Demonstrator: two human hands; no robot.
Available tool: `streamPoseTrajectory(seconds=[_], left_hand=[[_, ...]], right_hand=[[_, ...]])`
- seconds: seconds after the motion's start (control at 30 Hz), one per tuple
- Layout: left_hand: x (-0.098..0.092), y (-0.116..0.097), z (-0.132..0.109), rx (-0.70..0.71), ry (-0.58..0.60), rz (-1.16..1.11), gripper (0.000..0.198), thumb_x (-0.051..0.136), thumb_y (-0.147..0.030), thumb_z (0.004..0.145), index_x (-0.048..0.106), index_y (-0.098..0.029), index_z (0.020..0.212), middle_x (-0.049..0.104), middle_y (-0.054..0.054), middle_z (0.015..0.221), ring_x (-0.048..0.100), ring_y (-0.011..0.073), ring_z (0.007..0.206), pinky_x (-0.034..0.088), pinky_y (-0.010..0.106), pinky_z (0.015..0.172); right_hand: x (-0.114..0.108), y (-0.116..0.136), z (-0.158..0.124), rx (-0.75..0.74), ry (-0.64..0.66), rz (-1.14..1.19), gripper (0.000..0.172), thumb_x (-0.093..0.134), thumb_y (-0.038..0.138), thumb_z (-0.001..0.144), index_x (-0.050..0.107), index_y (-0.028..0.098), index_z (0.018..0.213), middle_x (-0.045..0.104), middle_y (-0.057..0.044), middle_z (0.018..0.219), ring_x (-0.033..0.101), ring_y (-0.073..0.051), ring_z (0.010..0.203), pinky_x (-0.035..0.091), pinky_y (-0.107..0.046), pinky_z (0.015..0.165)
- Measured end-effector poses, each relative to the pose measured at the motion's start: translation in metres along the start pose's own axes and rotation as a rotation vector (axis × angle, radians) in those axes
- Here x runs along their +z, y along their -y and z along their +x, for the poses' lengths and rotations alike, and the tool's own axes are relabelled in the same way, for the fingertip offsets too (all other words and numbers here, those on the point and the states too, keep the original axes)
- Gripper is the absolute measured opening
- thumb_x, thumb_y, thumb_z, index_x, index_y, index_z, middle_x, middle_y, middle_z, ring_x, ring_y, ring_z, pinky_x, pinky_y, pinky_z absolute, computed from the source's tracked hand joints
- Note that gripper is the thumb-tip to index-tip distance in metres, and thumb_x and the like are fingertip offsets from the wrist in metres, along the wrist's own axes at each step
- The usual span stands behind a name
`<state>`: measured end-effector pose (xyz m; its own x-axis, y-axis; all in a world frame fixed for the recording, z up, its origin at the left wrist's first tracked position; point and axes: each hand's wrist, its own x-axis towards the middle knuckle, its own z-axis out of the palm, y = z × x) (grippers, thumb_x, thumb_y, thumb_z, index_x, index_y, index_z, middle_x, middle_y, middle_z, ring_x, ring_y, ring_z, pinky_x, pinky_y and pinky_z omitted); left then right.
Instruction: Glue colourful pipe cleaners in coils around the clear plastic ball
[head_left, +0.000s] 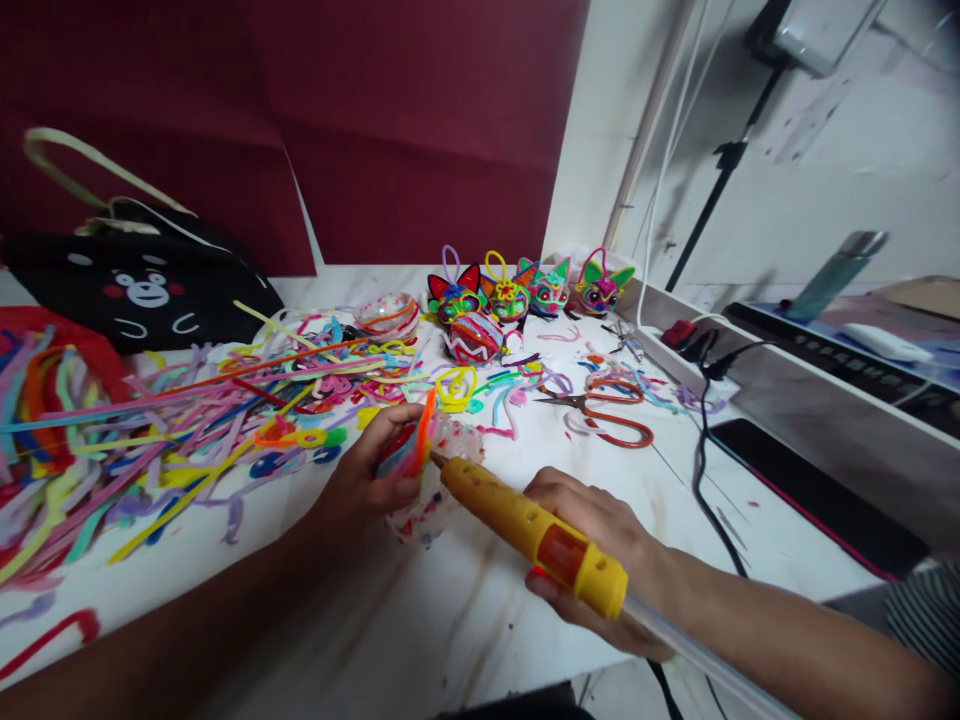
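Note:
My left hand [382, 465] is closed around a small rounded craft piece [409, 452] covered in coloured pipe cleaners, with an orange pipe cleaner [429, 425] standing up along its edge. In my right hand [600, 530] is a yellow hot glue gun [510, 505], a clear glue stick [697, 655] sticking out of its back. The nozzle tip meets or nearly meets the orange strip; exact contact I cannot tell. Under the piece lies a clear, glue-spotted plastic form [450, 480], partly hidden by my left hand.
Loose pipe cleaners [187, 430] spread across the left. Finished animal-head ornaments [457, 295] stand at the back beside a striped ball [474, 338]. Orange-handled scissors [607, 405], a dark phone-like slab [817, 495] and a black cable [701, 460] lie right. A black bag [142, 290] sits back left.

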<state>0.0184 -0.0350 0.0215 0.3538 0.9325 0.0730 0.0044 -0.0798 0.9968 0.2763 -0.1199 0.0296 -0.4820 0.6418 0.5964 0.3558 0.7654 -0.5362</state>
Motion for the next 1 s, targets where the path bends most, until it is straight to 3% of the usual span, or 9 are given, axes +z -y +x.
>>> streamPoseTrajectory(seconds=[0.37, 0.67, 1.0], left_hand=[[-0.004, 0.007, 0.007, -0.014, 0.026, -0.005, 0.070, 0.075, -0.043, 0.062, 0.059, -0.029, 0.128, 0.067, 0.007, 0.135, 0.066, 0.0364, 0.110, 0.057, 0.036, 0.075], [0.000, 0.001, 0.000, 0.003, 0.027, 0.003, 0.066, 0.078, -0.043, 0.066, 0.060, -0.030, 0.127, 0.069, 0.005, 0.130, 0.064, 0.0365, 0.115, 0.057, 0.038, 0.084], [0.003, -0.004, 0.000, -0.029, -0.017, 0.006, 0.063, 0.075, -0.039, 0.064, 0.059, -0.029, 0.124, 0.066, 0.006, 0.134, 0.065, 0.0349, 0.110, 0.055, 0.036, 0.078]], right_hand=[[0.001, -0.001, -0.003, 0.014, 0.039, -0.023, 0.019, 0.055, 0.037, 0.101, 0.051, 0.022, 0.113, 0.062, -0.004, 0.094, 0.061, -0.015, 0.078, 0.052, -0.026, 0.065], [0.002, 0.000, -0.003, 0.024, 0.018, 0.004, 0.016, 0.058, 0.034, 0.100, 0.051, 0.022, 0.110, 0.060, -0.003, 0.093, 0.060, -0.015, 0.078, 0.051, -0.025, 0.064], [0.002, -0.001, -0.005, 0.024, 0.030, -0.031, 0.019, 0.055, 0.038, 0.101, 0.052, 0.022, 0.110, 0.062, -0.004, 0.093, 0.062, -0.016, 0.076, 0.053, -0.027, 0.064]])
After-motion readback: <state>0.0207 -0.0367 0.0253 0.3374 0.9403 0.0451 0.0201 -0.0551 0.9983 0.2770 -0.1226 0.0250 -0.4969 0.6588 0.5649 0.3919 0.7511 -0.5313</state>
